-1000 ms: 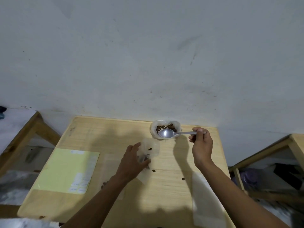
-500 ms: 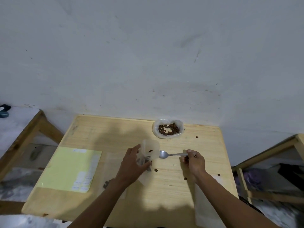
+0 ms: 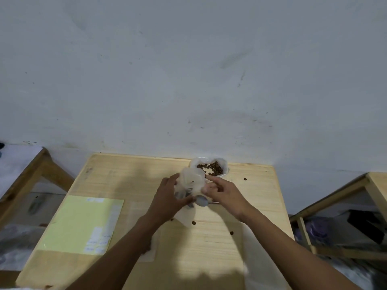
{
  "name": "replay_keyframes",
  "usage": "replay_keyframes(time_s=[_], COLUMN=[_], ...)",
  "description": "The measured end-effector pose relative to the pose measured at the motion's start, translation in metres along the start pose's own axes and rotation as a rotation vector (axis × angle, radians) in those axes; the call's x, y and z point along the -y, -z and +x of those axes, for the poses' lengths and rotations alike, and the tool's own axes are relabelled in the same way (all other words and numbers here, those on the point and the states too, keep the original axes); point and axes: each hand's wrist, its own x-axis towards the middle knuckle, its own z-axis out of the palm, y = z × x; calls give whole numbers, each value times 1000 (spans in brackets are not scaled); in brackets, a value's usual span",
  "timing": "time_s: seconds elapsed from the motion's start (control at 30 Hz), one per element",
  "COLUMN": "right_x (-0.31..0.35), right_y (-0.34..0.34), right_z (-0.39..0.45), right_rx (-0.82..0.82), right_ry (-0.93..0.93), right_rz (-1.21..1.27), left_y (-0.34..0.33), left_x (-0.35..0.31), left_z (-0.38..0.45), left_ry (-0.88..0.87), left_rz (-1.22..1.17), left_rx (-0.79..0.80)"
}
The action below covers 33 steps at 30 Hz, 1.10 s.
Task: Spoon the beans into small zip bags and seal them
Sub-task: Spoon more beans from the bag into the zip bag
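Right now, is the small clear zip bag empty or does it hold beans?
It holds beans: dark beans show low inside the small clear zip bag, gripped by the left hand.

Place: a plain, makeshift workroom, perhaps in a home; I cannot tell which.
Wall: bare whitewashed wall (image 3: 188,80), scuffed and stained.
Furniture: unfinished pale wooden surface (image 3: 125,176) pushed against it, with similar wooden frames (image 3: 48,164) on either side.
Paperwork: yellow sheet (image 3: 81,222) with small labels.
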Motion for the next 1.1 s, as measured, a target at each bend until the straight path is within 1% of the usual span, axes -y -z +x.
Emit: replay_keyframes(time_s=[0.03, 0.1, 0.2, 0.27, 0.43, 0.6, 0.67, 0.8, 0.83, 0.97, 1.03, 1.1], right_x=[8, 21, 27, 29, 30, 34, 36, 40, 41, 48, 53, 58], right_y=[-7, -16, -17, -16, -11, 1, 4, 6, 5, 7, 6, 1], right_z=[2, 6, 12, 13, 13, 15, 15, 12, 11, 9, 8, 6], right_rx=[3, -84, -207, -217, -191, -142, -138, -87, -77, -66, -33, -5], right_ry=[56, 142, 183, 186, 191, 214, 235, 252, 258, 252, 241, 269], right_rz=[4, -22, -85, -96, -228, -341, -381, -370, -386, -459, -578, -661], left_y=[2, 7, 18, 23, 28, 32, 32, 37, 39, 39, 34, 28], left_x=[-6, -16, -22, -19, -10, -9, -10, -22, -25, -35, -39, -46], left_z=[3, 8, 9, 9, 7, 2, 1, 2, 3, 6, 7, 7], left_ry=[-10, -15, 24, 28, 15, -52, -54, -16, -21, 3, -14, -63], left_rz=[-19, -90, -261, -256, -139, -75, -105, -312, -330, -327, -250, -174], left_rx=[12, 26, 7, -21, -87, -53, -32, -38, -44, -6, -2, -5])
